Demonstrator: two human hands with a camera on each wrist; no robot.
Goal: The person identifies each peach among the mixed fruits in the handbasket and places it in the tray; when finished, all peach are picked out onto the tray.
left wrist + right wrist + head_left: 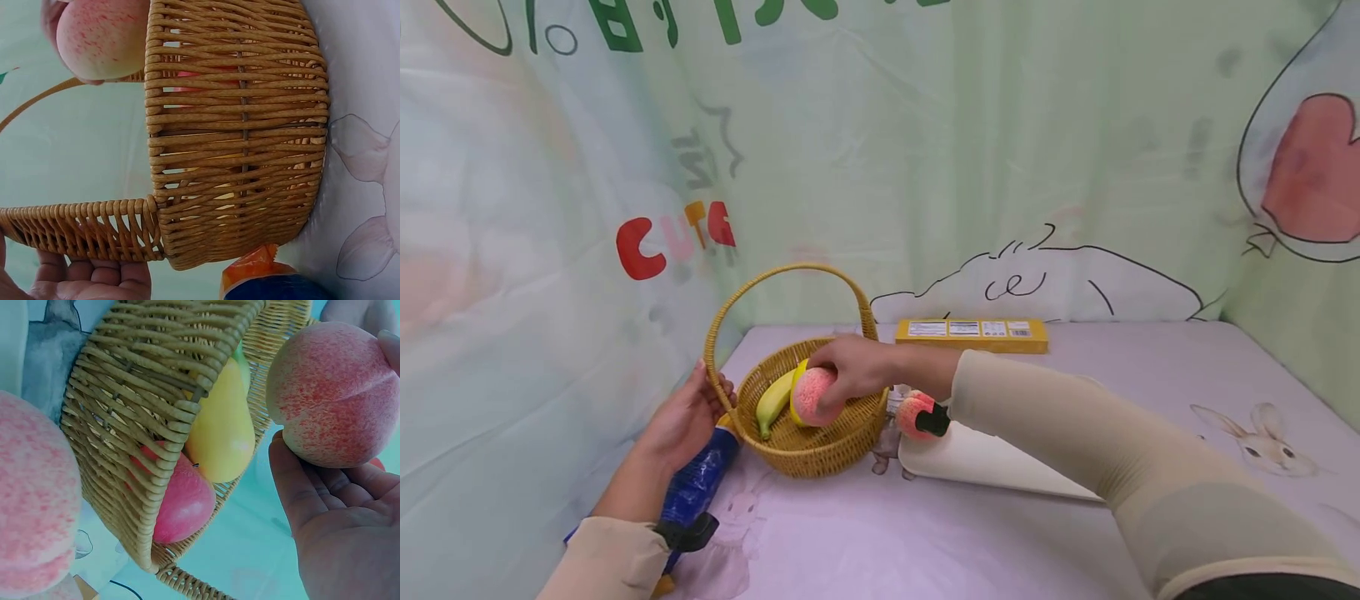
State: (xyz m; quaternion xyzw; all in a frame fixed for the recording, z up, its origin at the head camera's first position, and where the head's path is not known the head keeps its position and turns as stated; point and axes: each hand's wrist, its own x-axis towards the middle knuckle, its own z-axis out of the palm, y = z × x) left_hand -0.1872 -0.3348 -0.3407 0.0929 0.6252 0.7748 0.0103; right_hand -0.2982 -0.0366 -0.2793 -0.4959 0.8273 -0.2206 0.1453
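Note:
A pink peach [815,397] is pinched between the thumb and fingers of my right hand [859,367], held over the open top of a wicker basket [820,462]. My left hand [687,419] grips the lower left end of the basket's arched handle [81,231], fingers curled behind it. Inside the basket lie a banana [773,403], a yellow pear [222,428] and a red apple [184,503]; in the head view the peach and right hand cover part of them.
Right of the basket, another peach [912,414] sits by a white, flat, round-cornered object [1000,457], partly behind my right forearm. A yellow box [970,335] lies at the back. A blue packet [703,471] lies left of the basket, under my left forearm.

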